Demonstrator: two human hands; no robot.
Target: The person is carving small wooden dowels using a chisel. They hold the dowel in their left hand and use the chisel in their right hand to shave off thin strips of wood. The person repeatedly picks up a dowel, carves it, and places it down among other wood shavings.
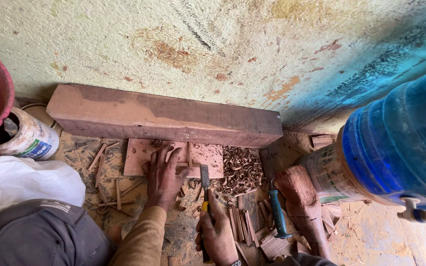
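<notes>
Here left hand (163, 173) lies flat on rough wood panel (173, 157), right hand (216, 231) clutching steel chisel (205, 184)

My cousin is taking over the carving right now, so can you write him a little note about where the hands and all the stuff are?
Left hand: flat on the thin wooden board, pinning it against the thick timber beam.
Right hand: gripping the chisel, blade tip at the board's near edge.
Around: wood shavings piled right of the board, cut wooden strips by the right hand, a teal-handled tool and a wooden mallet further right.
Done: the board already shows cuts, and there are plenty of shavings.
Left: the board is only partly carved; how much more remains cannot be told.
</notes>
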